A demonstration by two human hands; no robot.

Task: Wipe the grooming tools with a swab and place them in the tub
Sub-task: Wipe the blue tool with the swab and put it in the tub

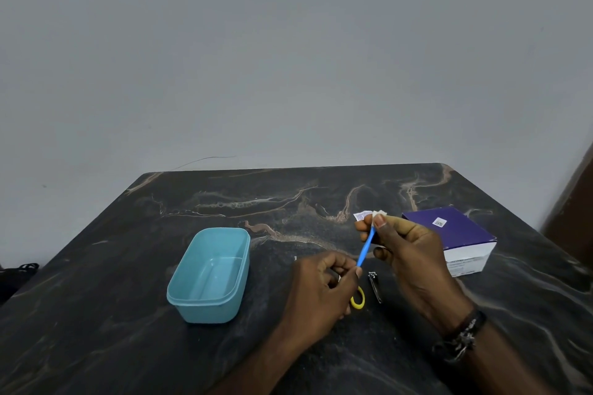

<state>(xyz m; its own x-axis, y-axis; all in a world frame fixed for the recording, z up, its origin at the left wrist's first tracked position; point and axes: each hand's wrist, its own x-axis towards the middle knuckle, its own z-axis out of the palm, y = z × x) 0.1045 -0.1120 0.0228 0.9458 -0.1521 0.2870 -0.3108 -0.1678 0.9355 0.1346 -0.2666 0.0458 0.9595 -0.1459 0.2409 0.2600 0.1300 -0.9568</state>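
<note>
The left hand (324,285) pinches the lower end of a slim blue grooming tool (365,247), thumb and forefinger closed on its tip. The tool slants up and to the right, and its upper end disappears between the fingertips of the right hand (407,253). That hand is closed on a small white swab (378,213), pressed against the top of the blue tool; a scrap of white printed wrapper (361,215) shows just left of the swab, though whether it lies on the table or is held cannot be told. A dark beaded bracelet (462,337) sits on the right wrist.

Both hands hover above a black marbled table (128,314). On it, left of the hands, stands a teal plastic tub (179,293), open at the top with nothing visible inside. Under the left hand a yellow ring handle (358,301) peeks out, apparently part of small scissors, the rest hidden by the hand. Just right of it, between the 2 wrists, a metal nail clipper (374,285) lies flat on the table. Behind the right hand, near the table's right edge, rests a purple and white cardboard box (465,234) with a small square code label on its top. A plain grey wall (288,58) rises behind the table
</note>
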